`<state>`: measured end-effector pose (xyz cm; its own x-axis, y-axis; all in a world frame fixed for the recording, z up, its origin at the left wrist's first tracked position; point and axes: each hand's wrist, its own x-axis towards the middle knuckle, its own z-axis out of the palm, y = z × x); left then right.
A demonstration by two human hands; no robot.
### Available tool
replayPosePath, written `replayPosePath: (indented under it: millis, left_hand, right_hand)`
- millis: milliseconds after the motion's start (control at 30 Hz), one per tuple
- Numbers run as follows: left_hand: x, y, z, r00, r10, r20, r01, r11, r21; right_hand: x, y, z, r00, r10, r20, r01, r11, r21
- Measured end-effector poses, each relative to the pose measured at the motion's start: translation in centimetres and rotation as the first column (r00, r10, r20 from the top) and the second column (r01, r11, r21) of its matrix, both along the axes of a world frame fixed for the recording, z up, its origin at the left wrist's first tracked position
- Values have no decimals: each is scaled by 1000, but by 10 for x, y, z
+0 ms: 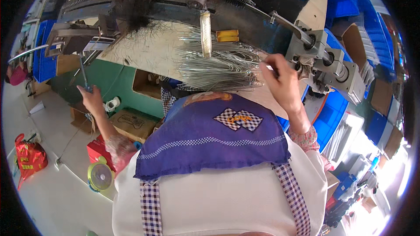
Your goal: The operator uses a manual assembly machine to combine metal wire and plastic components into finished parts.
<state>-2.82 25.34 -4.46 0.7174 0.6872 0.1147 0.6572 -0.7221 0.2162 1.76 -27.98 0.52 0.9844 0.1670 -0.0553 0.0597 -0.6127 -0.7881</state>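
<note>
Metal wires (214, 70) lie heaped on the worktop (153, 50), much left, I judge, amount done unclear; left hand (93, 101) has fingers gripping a lever (83, 70), right hand (283, 84) fingers curled, contents indiscernible.

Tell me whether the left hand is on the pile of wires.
No: the left hand is at the lever, well left of the wires.
</note>
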Motion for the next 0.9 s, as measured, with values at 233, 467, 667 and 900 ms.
replayPosePath:
  millis: [233,467,667,900]
  left_hand:
    - [51,-201,84,508,-649,567,859,432,-275]
    - [66,-279,98,333,-610,719,619,-434,-655]
    - [77,-256,51,689,-470,552,571,-117,-812]
    - [75,-307,90,909,-211,359,126,-682,-720]
  right_hand:
    - [-12,-23,77,900,-318,298,216,920,328]
    - [35,33,120,894,60,445,-96,994,57]
    - [87,-5,61,711,319,627,-76,921,-382]
    - [96,21,46,724,430,539,-102,840,-533]
